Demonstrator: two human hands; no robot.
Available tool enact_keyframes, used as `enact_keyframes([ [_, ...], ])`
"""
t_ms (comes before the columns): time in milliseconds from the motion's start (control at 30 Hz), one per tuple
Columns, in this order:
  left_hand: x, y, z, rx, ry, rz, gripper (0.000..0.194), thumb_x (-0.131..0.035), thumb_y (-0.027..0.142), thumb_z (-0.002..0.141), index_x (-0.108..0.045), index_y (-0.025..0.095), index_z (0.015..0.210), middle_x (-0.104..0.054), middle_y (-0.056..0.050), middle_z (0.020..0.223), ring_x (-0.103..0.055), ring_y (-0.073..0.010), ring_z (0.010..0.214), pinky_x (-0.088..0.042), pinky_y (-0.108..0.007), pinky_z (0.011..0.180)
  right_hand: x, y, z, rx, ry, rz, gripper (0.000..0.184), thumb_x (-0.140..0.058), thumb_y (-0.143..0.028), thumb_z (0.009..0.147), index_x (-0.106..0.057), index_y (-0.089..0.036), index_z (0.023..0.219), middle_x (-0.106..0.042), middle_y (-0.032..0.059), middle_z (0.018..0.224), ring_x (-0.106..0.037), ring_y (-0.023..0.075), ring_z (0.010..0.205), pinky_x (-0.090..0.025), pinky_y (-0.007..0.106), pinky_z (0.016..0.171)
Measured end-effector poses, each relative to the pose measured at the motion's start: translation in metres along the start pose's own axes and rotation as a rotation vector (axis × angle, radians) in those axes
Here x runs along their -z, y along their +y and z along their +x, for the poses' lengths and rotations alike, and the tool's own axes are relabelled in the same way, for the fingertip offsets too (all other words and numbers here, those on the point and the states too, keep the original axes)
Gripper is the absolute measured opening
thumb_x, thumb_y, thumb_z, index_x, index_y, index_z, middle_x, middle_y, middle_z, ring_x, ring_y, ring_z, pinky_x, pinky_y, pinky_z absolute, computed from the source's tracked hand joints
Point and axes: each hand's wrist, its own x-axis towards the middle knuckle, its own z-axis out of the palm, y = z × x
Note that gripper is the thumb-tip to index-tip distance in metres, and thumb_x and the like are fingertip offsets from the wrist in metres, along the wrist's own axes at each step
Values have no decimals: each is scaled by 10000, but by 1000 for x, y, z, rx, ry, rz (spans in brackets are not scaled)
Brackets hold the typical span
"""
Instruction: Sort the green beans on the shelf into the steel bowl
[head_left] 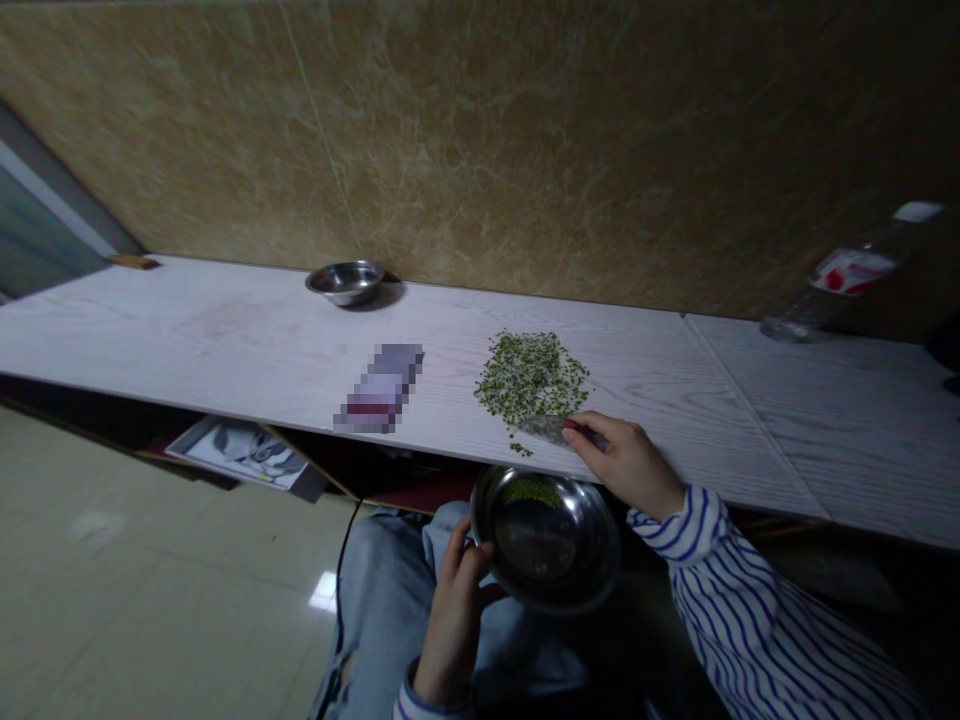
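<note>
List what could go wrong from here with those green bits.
Some green bits lie near the front edge of the table, so strays might miss the held bowl and land on the floor. The left hand grips that bowl at one side, so it could tip. The red-handled tool in the right hand might scatter bits if pushed too hard.

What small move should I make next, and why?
Perhaps draw some loose green bits toward you with the red-handled tool in your right grip: its flat end is at their near side, and your left grip holds a steel bowl by the counter, similar bits inside.
</note>
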Motion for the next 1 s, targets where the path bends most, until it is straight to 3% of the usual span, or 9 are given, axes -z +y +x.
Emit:
enact_keyframes([
  [467, 0, 5, -4, -31, -21, 0, 596, -576, 352, 866, -454, 208, 1432, -608, -125, 1308, -590, -265, 1072, -544, -354, 732, -7, -4, 0, 42, -30, 57, 178, -570, -286, 917, -735, -228, 952, -790, 43, 911, -728, 194, 797, -549, 285, 702],
  [700, 0, 6, -3, -56, 24, -15, 538, -608, 374, 842, -505, 207, 1343, -586, -119, 1317, -603, -267, 1054, -549, -361, 733, -4, -6, -3, 43, -31, 46, 182, -571, -271, 916, -733, -203, 961, -789, 54, 925, -730, 199, 820, -551, 294, 731],
  [1000, -2, 11, -4, -119, 82, -52, 437, -647, 387, 798, -605, 228, 1203, -636, -87, 1184, -622, -230, 953, -528, -323, 692, -2, -4, -13, 21, 10, -1, 180, -571, -283, 913, -728, -218, 974, -789, 57, 930, -733, 217, 835, -561, 316, 745],
])
